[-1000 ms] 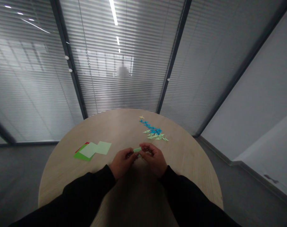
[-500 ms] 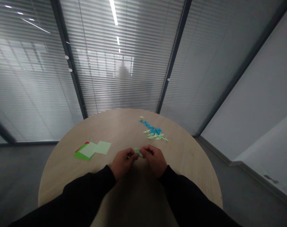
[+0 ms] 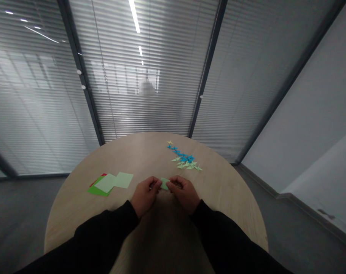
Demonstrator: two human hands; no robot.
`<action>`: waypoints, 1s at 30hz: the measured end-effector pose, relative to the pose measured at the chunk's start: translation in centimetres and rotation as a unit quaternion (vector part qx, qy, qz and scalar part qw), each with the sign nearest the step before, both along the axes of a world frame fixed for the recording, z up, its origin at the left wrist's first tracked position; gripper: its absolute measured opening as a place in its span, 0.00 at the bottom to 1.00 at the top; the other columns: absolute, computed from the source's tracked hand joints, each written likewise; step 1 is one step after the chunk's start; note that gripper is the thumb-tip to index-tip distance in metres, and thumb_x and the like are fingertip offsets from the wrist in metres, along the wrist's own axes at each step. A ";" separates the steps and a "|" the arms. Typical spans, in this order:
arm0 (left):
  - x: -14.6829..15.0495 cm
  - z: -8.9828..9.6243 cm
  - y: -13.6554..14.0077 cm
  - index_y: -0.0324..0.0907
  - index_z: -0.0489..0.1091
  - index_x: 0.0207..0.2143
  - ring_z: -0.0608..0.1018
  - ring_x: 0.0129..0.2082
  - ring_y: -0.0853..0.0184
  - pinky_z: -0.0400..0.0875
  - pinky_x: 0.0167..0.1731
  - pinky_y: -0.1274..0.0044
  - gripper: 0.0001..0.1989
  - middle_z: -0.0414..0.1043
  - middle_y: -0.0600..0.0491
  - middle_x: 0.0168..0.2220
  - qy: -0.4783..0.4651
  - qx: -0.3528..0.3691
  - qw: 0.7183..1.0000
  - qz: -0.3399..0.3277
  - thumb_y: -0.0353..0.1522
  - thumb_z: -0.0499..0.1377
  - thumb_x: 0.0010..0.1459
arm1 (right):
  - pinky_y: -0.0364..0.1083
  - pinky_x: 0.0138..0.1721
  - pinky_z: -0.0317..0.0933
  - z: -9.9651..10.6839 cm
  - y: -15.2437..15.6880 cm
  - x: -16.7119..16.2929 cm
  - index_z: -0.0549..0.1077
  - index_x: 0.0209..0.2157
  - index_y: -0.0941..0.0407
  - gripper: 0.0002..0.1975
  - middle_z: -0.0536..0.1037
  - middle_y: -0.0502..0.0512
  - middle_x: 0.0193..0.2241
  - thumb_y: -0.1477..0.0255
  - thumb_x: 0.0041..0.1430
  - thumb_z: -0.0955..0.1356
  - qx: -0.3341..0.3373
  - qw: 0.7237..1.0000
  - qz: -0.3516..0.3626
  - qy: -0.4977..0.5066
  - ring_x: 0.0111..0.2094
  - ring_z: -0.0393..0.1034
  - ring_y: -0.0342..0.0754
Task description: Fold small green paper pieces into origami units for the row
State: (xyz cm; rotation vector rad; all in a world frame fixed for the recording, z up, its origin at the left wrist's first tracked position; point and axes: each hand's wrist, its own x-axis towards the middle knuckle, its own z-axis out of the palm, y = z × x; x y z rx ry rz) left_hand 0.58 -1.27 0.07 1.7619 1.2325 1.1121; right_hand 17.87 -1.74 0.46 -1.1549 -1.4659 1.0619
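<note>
A small folded piece of pale green paper (image 3: 164, 183) is held between my two hands, above the near middle of the round table. My left hand (image 3: 145, 194) pinches its left edge between thumb and fingers. On the other side, my right hand (image 3: 185, 191) grips the paper's right edge the same way. The fingertips cover both ends, so only the middle of the paper shows. Beyond my right hand lie several folded pale green paper stars (image 3: 189, 165), touching a row of blue paper stars (image 3: 184, 156).
A yellow paper star (image 3: 169, 142) sits at the far end of the row. To the left, flat pale green sheets (image 3: 123, 180) overlap a bright green sheet (image 3: 100, 191) and a red one (image 3: 103, 175). The wooden table (image 3: 75, 205) has a curved edge, with blinds behind it.
My left hand has shifted slightly left, and more of the folded green paper now shows between the fingers, tilted a little. My right hand has barely moved. The view has shifted slightly.
</note>
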 end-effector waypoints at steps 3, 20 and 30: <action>0.1 0.2 0.0 0.39 0.72 0.31 0.72 0.26 0.65 0.64 0.28 0.76 0.17 0.73 0.52 0.25 -0.001 -0.001 1.000 -0.001 0.44 0.53 0.60 | 0.43 0.27 0.57 0.0 0.1 0.0 0.71 0.28 0.57 0.13 0.70 0.47 0.21 0.61 0.52 0.70 0.003 1.000 -0.003 0.014 0.24 0.64 0.43; 0.5 0.2 0.5 0.39 0.72 0.32 0.73 0.27 0.65 0.64 0.29 0.76 0.17 0.74 0.50 0.28 0.026 -0.019 0.996 -0.083 0.43 0.54 0.60 | 0.42 0.28 0.58 -0.1 0.3 -0.3 0.70 0.25 0.56 0.11 0.70 0.47 0.21 0.64 0.53 0.69 -0.001 1.000 0.009 0.023 0.24 0.64 0.43; 0.4 0.9 1.0 0.39 0.73 0.32 0.73 0.28 0.66 0.64 0.30 0.77 0.20 0.75 0.51 0.28 0.020 -0.015 0.993 -0.112 0.45 0.52 0.61 | 0.41 0.27 0.57 0.3 1.3 1.2 0.71 0.27 0.57 0.15 0.71 0.48 0.22 0.59 0.56 0.68 0.033 0.998 0.050 -0.026 0.24 0.62 0.42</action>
